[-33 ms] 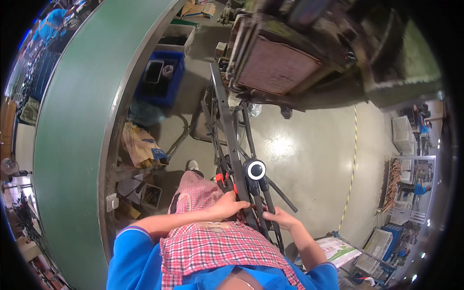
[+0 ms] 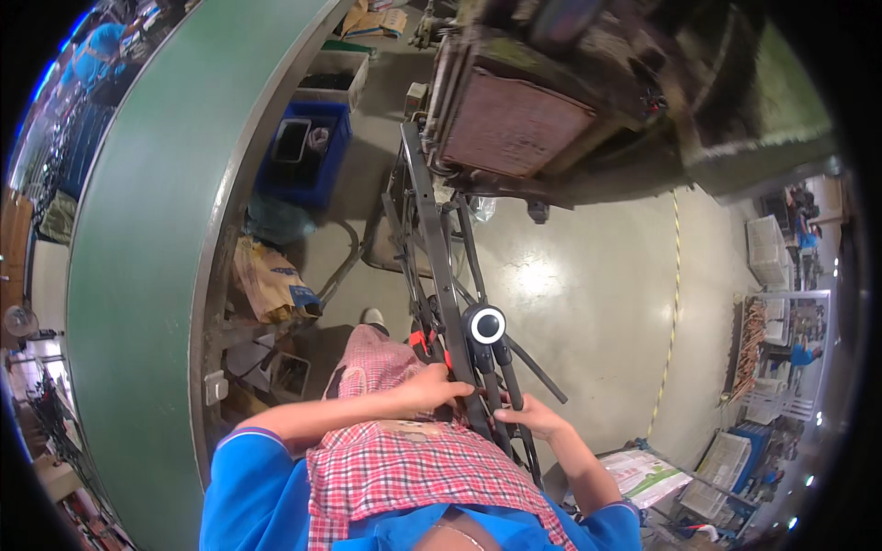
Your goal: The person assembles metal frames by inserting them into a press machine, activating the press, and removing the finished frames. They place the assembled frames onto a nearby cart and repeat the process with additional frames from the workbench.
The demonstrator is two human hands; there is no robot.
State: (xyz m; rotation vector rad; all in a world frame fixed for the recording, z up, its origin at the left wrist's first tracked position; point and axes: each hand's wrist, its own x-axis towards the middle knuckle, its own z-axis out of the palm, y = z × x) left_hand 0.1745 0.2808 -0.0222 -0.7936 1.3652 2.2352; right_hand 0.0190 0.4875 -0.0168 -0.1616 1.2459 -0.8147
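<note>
Left fingers (image 2: pixel 457 389) on dark bar (image 2: pixel 432 230), grip unclear | right fingers (image 2: pixel 511 416) grip black tube (image 2: pixel 508 372) | hub (image 2: pixel 487 324) appears joined; remaining work unclear

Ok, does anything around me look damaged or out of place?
I see no spill or clear break. A crumpled tan sack slumps beside the green bench, looking untidy. The black frame at your left hand and right hand shows no obvious damage, though parts are hidden.
</note>
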